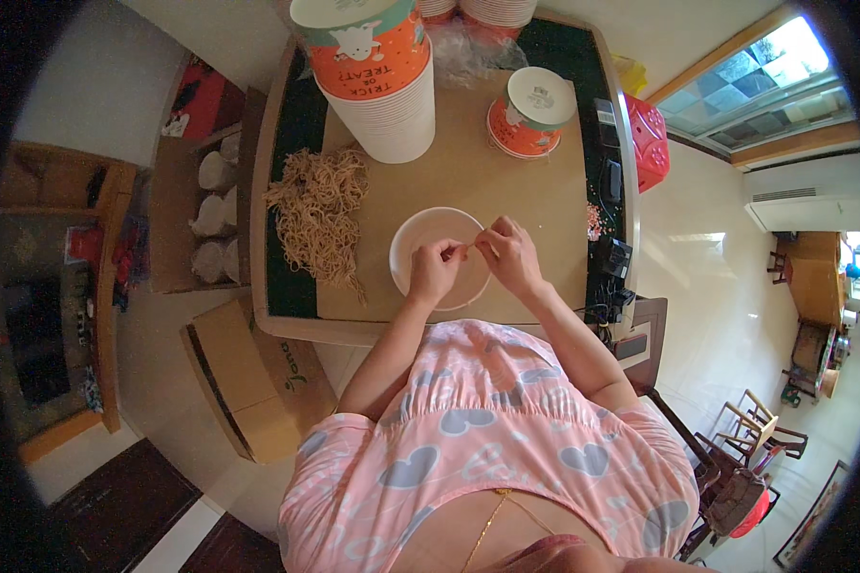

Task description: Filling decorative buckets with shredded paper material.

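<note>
Both of my hands meet above a round white paper bucket, which stands open side up near the table's front edge. My left hand is closed in a pinch over the bucket's middle. Beside it, at the bucket's right rim, my right hand pinches too, its fingertips almost touching the left ones. Something thin and pale shows between the fingertips, too small to name. Left of the bucket lies a tangled heap of tan cords.
A tall stack of nested paper buckets rises behind the cords. Farther right sits a short upside-down orange stack. Clear plastic wrapping lies at the back. Black adapters and cables line the right edge. An open carton stands left.
</note>
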Action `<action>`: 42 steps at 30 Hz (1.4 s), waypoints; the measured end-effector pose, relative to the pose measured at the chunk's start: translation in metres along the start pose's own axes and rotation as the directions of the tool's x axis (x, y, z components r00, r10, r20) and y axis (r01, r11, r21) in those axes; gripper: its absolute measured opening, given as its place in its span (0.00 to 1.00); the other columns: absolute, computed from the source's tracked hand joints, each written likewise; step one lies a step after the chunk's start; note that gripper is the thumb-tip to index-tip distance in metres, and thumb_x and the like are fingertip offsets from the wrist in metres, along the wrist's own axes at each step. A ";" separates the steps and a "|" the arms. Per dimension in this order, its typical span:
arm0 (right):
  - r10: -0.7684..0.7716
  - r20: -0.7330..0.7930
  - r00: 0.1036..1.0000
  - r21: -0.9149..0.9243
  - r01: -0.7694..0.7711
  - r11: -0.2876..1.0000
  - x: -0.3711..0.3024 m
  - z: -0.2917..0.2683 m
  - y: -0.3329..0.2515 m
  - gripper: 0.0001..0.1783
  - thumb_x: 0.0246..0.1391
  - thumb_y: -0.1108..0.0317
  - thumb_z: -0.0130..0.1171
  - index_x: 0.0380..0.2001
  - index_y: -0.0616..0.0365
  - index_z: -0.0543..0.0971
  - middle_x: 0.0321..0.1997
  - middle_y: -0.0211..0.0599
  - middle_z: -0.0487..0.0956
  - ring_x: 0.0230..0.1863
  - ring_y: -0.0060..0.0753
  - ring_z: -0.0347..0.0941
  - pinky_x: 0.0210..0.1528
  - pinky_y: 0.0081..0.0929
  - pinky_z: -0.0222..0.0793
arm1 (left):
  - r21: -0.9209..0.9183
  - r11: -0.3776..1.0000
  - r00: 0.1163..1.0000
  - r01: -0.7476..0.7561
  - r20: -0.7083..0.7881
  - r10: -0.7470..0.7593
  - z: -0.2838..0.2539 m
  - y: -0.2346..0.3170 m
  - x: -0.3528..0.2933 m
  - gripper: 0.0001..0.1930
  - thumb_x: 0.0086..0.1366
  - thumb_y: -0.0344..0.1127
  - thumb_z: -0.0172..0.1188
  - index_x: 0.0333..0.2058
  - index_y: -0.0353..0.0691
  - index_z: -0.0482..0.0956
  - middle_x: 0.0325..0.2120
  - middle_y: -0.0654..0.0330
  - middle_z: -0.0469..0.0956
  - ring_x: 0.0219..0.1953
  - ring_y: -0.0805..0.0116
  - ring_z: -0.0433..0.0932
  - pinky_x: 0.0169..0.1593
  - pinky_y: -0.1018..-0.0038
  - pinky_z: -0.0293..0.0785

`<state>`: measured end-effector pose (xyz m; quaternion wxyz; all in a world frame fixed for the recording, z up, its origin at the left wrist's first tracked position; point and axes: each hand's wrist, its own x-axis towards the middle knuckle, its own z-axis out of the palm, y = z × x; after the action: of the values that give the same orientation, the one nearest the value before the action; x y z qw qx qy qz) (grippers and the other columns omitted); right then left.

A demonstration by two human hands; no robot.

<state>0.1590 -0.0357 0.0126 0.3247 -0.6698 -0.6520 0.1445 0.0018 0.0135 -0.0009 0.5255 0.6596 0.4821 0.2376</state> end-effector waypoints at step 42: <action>0.257 0.114 0.960 0.120 -0.270 0.955 0.053 -0.007 0.014 0.11 0.49 0.70 0.53 0.38 0.55 0.72 0.28 0.47 0.75 0.30 0.52 0.73 0.30 0.39 0.68 | -0.708 0.668 0.972 0.230 0.195 -0.128 -0.055 0.053 -0.026 0.07 0.61 0.35 0.55 0.28 0.39 0.76 0.17 0.65 0.73 0.12 0.85 0.61 0.15 0.88 0.53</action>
<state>0.1805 0.0149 0.0214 0.3147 -0.7196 -0.5606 0.2625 -0.0342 0.0165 0.0711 0.7940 0.3608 0.3762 0.3129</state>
